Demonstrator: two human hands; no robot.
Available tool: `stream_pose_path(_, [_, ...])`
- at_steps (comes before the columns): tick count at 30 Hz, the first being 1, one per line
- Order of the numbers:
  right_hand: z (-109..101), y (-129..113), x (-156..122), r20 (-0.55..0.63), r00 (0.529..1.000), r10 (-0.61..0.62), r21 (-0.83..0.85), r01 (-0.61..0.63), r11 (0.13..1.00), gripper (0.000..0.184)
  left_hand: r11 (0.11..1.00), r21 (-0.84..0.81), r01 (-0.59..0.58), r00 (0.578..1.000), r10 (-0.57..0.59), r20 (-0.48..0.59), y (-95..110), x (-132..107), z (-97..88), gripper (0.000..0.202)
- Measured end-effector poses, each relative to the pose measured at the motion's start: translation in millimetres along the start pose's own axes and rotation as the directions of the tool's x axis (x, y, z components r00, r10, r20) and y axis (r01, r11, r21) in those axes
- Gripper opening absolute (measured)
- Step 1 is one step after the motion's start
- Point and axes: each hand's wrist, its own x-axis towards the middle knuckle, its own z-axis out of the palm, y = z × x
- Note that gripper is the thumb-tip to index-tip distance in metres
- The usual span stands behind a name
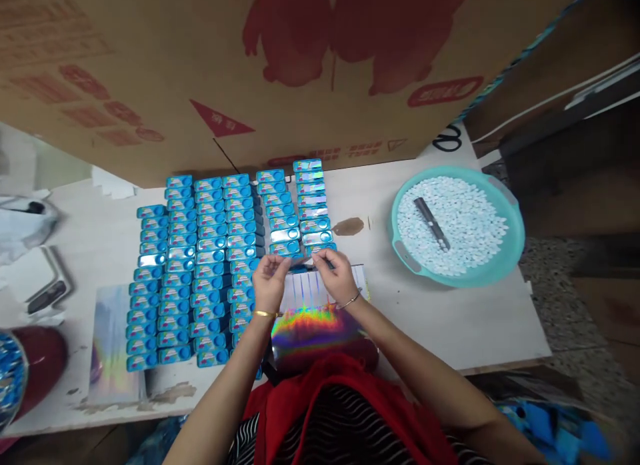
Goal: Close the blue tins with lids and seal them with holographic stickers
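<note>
Near the bench's (450, 332) front edge, our left hand (270, 278) and right hand (337, 277) are apparently pinching a strip (303, 260) above the sheet (320, 332); next we're likely needing steadiness.

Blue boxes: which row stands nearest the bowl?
The far-right row, beside the brown patch on the table; the next row and the rest stand farther left of the bowl.

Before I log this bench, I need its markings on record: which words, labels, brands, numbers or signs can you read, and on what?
None can be quoted with certainty.
Large carton: red printed characters and an outlined triangle sign, too blurred.
Red triangle on it: pale characters, too small.
Rounded red mark on it: lettering, blurred.
Blue containers: printed tops, too small.
</note>
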Motion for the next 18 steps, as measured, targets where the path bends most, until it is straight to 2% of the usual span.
stream_pose_path(4, [-26.4,18.8,40.4,-0.062,0.997,-0.036,-0.291,0.017,0.957,0.027,0.946,0.252,-0.203,0.978,0.206,0.014,-1.0,36.5,39.5,0.014])
stream_pose_path(8, [-38.3,37.1,71.5,-0.073,0.997,-0.025,-0.51,-0.016,0.86,0.025,0.853,0.461,-0.243,0.964,0.267,0.015,4.0,59.9,71.7,0.011])
stream_pose_path(12, [-38.4,50.8,84.3,-0.059,0.998,0.014,-0.565,-0.046,0.824,0.023,0.769,0.599,-0.221,0.966,0.258,0.025,5.1,68.8,85.9,0.012])
stream_pose_path(18, [-35.0,64.3,90.2,-0.02,0.999,0.049,-0.572,-0.051,0.818,0.022,0.657,0.717,-0.235,0.962,0.262,0.075,0.6,73.5,92.6,0.009])
